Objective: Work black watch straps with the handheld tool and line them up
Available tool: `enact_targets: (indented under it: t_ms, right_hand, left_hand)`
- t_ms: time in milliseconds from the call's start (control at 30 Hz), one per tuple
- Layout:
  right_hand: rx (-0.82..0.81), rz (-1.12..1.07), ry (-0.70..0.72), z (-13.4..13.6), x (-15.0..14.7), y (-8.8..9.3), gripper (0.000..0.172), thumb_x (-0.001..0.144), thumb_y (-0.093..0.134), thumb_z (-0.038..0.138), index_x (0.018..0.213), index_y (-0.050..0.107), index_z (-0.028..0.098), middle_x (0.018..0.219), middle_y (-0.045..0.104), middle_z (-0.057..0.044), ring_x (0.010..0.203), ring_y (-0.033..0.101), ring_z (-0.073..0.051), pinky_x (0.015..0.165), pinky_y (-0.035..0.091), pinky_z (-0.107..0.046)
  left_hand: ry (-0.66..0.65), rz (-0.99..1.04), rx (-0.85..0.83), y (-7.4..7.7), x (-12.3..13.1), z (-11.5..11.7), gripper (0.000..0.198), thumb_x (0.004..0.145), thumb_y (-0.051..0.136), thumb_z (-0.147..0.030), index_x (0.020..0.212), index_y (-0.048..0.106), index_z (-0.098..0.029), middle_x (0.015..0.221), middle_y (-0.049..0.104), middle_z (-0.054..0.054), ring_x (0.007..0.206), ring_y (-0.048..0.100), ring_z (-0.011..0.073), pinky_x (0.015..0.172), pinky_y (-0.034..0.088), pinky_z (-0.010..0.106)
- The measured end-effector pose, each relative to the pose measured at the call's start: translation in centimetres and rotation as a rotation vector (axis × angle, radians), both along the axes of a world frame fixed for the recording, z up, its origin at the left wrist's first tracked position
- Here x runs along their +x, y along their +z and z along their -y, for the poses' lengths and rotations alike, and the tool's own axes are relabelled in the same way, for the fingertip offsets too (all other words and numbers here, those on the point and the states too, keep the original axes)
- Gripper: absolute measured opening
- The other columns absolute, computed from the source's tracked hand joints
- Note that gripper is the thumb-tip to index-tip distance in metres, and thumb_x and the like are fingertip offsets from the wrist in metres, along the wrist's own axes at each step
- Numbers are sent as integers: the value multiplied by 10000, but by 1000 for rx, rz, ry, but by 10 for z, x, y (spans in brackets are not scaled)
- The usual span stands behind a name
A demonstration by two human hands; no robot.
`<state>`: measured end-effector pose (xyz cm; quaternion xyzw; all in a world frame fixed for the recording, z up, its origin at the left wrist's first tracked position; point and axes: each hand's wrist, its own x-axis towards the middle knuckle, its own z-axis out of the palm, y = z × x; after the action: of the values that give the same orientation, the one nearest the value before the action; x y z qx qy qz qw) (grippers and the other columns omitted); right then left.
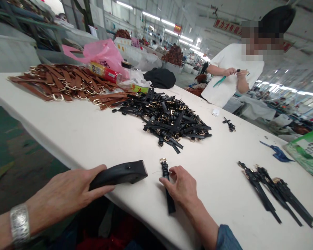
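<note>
My left hand (70, 191) is wrapped around a black hand-held tool shaped like an electric hair clipper (121, 173). Its blunt end points right, over the table's near edge. Thumb and fingers of my right hand (184, 185) are on a short black strap with a gold buckle (169, 199). That strap lies on the table, buckle end away from me, and a thin loose thread sticks out to its left. Beyond both hands spreads a heap of black buckle straps (172, 116). Several bundles of black straps (276, 191) lie to the right.
Brown buckle straps (65, 81) are piled at the far left of the white table (101, 139). Beside them are a pink plastic bag (101, 53), a red-and-yellow bottle (104, 71) and a black cloth item (160, 77). Across the table a person (232, 74) handles something with green strands. A green-white package (307, 152) lies right.
</note>
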<state>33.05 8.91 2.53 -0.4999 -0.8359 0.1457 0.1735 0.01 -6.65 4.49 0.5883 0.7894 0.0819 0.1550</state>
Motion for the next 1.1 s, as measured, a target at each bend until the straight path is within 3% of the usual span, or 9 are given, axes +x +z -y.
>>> enact_targets:
  t_ms: [133,267,433,700,900,1100]
  right_hand:
    - [-22,96,28,-4,-17,3,105,942,813,346,972,805,246,982,785,-77,908,749,-264,793,520,-345]
    - [-21,40,89,-4,-9,-1,121,885,789,228,987,843,264,977,776,-64,930,731,-257,803,514,-340]
    - [9,-125,195,-2,7,-16,180,833,760,160,977,831,239,979,767,-77,946,715,-264,853,555,-367]
    - [-9,-422,294,-4,25,-24,189,798,694,131,941,774,225,1013,744,-80,896,739,-226,821,624,-337]
    - [3,-406,267,0,40,-25,247,785,697,133,993,783,235,1140,752,-116,1070,762,-275,936,650,-383]
    - [-95,-460,314,-7,39,-22,271,779,696,122,989,830,227,1128,768,-103,1012,766,-248,898,650,-355]
  left_hand:
    - [-76,-82,-105,37,28,-30,491,1044,500,-627,1256,732,-249,993,875,114,964,832,376,820,522,429]
    - [-113,-160,-174,55,53,-57,560,1020,508,-660,1289,722,-219,1030,871,186,1000,837,439,827,566,479]
    - [-195,-158,-208,52,69,-68,550,1016,497,-623,1271,737,-200,1038,869,200,1013,837,449,853,599,507]
    - [-175,-121,-248,52,66,-67,560,978,521,-642,1244,751,-206,1053,871,189,1022,832,429,870,603,498]
    - [-187,-143,-232,50,58,-65,547,947,536,-652,1219,767,-238,964,858,158,946,820,414,808,572,474]
    - [-315,-213,-149,48,46,-52,326,959,607,-580,1099,764,-332,861,824,99,770,775,361,682,483,448]
